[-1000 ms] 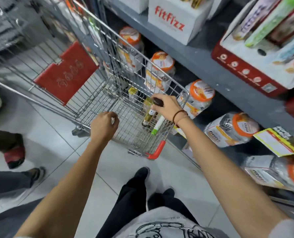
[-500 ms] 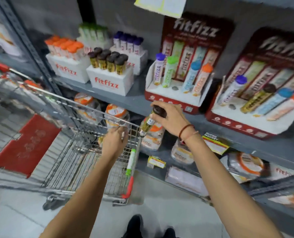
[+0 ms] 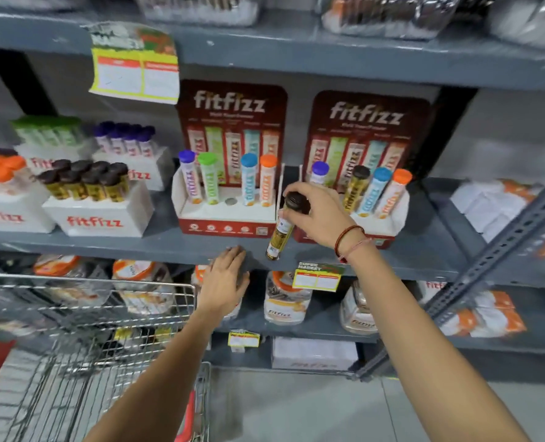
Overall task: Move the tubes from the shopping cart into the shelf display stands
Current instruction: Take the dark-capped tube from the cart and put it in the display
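Observation:
My right hand [image 3: 320, 215] grips a yellow tube with a dark brown cap [image 3: 280, 232] by its cap, hanging tilted in front of the grey shelf edge between two red fitfizz display stands. The left stand [image 3: 226, 226] holds purple, green, blue and orange tubes and shows one bare hole [image 3: 231, 201] in the middle. The right stand [image 3: 389, 232] holds purple, brown, blue and orange tubes. My left hand [image 3: 225, 280] rests fingers apart against the shelf edge, holding nothing. The wire shopping cart [image 3: 105, 288] is at lower left; blurred yellow items lie inside.
White fitfizz boxes [image 3: 102, 220] packed with brown, purple, green and orange capped tubes stand at the left of the same shelf [image 3: 169, 244]. Jars with orange lids [image 3: 285, 301] fill the shelf below. A slanted metal strut [image 3: 503, 250] crosses at right. Price tags hang from shelf edges.
My right hand lifted the brown-capped tube out of the cart up to shelf height. My left hand left the cart rim and reached the shelf edge. The view tilted up.

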Demonstrator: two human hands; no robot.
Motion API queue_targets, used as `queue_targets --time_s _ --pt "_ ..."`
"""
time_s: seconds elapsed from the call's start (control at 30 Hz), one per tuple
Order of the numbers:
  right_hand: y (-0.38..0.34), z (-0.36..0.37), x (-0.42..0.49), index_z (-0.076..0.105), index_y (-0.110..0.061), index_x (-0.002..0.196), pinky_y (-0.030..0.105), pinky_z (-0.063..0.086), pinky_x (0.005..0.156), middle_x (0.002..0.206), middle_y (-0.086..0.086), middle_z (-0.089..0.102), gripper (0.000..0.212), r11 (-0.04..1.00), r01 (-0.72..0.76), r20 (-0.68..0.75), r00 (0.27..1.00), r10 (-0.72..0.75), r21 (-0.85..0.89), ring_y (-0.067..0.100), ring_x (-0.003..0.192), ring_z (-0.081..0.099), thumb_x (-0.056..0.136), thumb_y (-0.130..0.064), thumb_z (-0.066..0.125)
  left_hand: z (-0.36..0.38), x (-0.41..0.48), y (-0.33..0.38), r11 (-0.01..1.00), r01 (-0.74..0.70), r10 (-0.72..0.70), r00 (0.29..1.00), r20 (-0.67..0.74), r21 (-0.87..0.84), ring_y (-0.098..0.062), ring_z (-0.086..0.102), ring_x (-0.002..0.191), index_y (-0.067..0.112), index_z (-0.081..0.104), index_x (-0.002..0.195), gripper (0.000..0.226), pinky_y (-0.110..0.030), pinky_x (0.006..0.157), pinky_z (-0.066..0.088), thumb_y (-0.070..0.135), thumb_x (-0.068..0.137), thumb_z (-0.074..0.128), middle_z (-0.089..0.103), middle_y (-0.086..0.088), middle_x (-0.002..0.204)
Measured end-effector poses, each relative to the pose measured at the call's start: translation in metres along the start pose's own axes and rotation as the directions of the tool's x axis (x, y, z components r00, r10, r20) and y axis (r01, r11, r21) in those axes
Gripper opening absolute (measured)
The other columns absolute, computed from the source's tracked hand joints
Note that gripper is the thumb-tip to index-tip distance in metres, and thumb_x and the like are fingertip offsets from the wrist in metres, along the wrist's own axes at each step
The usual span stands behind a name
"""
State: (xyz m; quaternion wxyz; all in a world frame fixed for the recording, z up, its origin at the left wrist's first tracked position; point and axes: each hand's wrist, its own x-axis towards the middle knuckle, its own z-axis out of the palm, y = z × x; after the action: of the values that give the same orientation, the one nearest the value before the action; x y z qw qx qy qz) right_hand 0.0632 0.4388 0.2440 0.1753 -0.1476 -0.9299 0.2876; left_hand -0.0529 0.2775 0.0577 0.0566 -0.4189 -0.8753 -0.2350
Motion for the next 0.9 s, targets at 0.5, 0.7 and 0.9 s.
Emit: queue_targets --time_s 0.5,0.7,0.9 --pt "0.024 -0.027 0.018 0.062 -0.007 0.109 0.023 0.059 0.063 0.079 0.006 0.059 0.035 0.887 -0.262 0.227 0.956 0.185 0.380 0.015 0.054 0.062 0.079 0.011 0.062 0.014 -0.003 -0.005 0.997 -0.007 0.004 1.000 0.026 0.083 -0.024 0.028 0.138 0.014 0.037 0.137 0.056 -0.059 0.109 0.017 0.027 0.088 0.058 0.038 -0.008 0.147" --pt "0.015 -0.016 0.032 0.061 -0.009 0.098 0.029 0.051 0.061 0.086 0.006 0.057 0.025 0.994 -0.087 0.105 0.990 0.093 -0.062 0.018 0.075 0.056 0.077 -0.018 0.072 0.012 -0.004 -0.005 0.993 -0.013 0.009 0.999 0.036 0.116 -0.022 0.026 0.138 0.016 0.033 0.140 0.055 -0.058 0.111 0.014 0.028 0.090 0.054 0.036 -0.006 0.148" --pt "0.000 -0.007 0.054 0.060 -0.008 0.099 0.023 0.040 0.064 0.082 0.005 0.059 0.027 0.991 0.015 0.069 0.998 -0.006 -0.136 0.019 0.074 0.052 0.078 -0.022 0.071 0.009 -0.002 -0.009 0.990 -0.044 0.040 0.999 0.037 0.134 -0.019 0.028 0.137 0.017 0.035 0.139 0.053 -0.057 0.111 0.013 0.029 0.091 0.052 0.039 -0.003 0.147"
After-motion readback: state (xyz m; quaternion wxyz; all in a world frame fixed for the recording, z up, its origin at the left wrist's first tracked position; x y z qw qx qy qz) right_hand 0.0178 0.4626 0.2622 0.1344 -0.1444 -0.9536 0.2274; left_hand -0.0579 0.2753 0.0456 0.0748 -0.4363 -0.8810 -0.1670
